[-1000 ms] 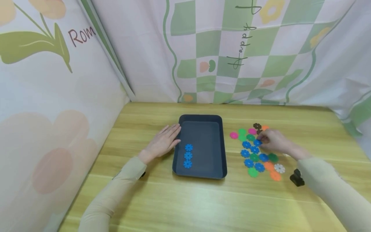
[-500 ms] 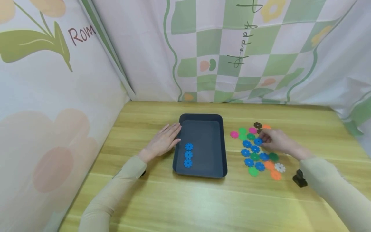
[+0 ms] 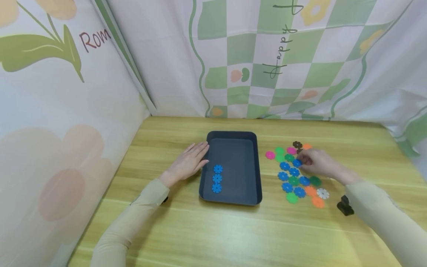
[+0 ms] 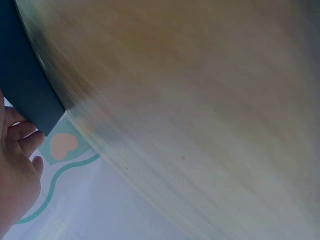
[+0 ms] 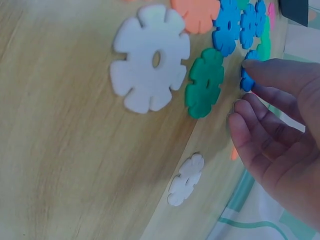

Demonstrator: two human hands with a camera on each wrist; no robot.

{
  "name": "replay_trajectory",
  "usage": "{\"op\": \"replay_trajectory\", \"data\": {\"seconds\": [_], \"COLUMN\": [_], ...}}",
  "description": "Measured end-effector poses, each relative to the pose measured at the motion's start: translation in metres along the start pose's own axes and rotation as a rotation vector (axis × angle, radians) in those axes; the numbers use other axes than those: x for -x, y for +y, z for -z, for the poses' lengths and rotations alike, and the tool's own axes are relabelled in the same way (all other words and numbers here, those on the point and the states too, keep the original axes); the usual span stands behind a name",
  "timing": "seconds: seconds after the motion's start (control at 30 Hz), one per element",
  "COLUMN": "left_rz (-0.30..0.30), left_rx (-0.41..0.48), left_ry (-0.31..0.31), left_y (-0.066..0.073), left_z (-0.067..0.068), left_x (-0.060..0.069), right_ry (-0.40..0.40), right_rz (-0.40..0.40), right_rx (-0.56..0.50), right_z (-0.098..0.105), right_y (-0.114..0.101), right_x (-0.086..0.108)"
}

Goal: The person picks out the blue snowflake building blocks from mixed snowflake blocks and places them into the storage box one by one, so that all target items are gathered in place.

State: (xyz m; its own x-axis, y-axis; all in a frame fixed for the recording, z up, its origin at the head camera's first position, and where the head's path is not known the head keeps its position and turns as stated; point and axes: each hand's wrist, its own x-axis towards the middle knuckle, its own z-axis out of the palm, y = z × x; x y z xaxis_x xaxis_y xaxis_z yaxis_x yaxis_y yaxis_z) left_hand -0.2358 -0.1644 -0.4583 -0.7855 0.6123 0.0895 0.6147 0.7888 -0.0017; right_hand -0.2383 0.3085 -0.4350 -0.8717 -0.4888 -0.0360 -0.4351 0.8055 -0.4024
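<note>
Thumb and finger of my right hand (image 3: 315, 162) pinch a blue disc (image 5: 246, 77) at its right edge, gap between them narrow, other fingers bent in. Disc sits toward the far right of the loose discs; can't tell if it's touching the table (image 3: 227, 233) or just off it. More blue discs (image 3: 287, 187) to its left and nearer me, green discs (image 3: 294, 181) mixed in. Pink disc (image 3: 270, 155) at the far left, brown disc (image 3: 297, 145) at the far end, orange discs (image 3: 318, 201) and white disc (image 3: 323, 193) near right. Second white disc (image 5: 186, 180) lies apart, close to my right wrist.

My left hand (image 3: 186, 163) holds nothing: fingers straight, tips resting on the left rim of the tray (image 3: 233, 167), thumb apart from them. Tray is dark, left of the loose discs; three discs (image 3: 217, 178), all blue, lie inside in a column near its left wall. Black object (image 3: 345, 205) by my right sleeve (image 3: 377, 211). Checked curtain (image 3: 260, 92) behind the table.
</note>
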Motion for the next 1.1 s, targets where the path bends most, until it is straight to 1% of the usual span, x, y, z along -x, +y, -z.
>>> {"op": "replay_trajectory", "data": {"seconds": [0.13, 0.2, 0.27, 0.43, 0.53, 0.87, 1.1], "left_rz": [0.0, -0.002, -0.005, -0.007, -0.005, -0.005, -0.006], "left_rx": [-0.003, -0.004, -0.002, -0.003, -0.007, -0.01, -0.018], "left_ry": [-0.002, 0.003, 0.012, 0.018, 0.014, 0.015, 0.014], "left_y": [0.0002, 0.0001, -0.0001, -0.0005, -0.0005, -0.0011, -0.0005], "left_z": [0.0003, 0.0001, -0.0003, -0.0008, -0.0008, -0.0019, -0.0011], "left_x": [0.0003, 0.0003, 0.0003, -0.0001, -0.0001, 0.0006, 0.0007], "right_ry": [-0.004, -0.008, -0.007, 0.012, 0.014, -0.05, -0.055], "right_rz": [-0.017, -0.033, -0.031, 0.034, 0.046, -0.027, -0.024], "right_rx": [0.003, 0.007, 0.012, 0.039, 0.045, 0.011, 0.014], "right_z": [0.0004, 0.0007, 0.0009, 0.0005, 0.0001, 0.0015, 0.0027], "right_y": [0.0002, 0.0001, 0.0004, 0.002, 0.0029, 0.0003, -0.0042], "right_x": [-0.0002, -0.0001, 0.0001, 0.001, 0.001, -0.0017, -0.0019]}}
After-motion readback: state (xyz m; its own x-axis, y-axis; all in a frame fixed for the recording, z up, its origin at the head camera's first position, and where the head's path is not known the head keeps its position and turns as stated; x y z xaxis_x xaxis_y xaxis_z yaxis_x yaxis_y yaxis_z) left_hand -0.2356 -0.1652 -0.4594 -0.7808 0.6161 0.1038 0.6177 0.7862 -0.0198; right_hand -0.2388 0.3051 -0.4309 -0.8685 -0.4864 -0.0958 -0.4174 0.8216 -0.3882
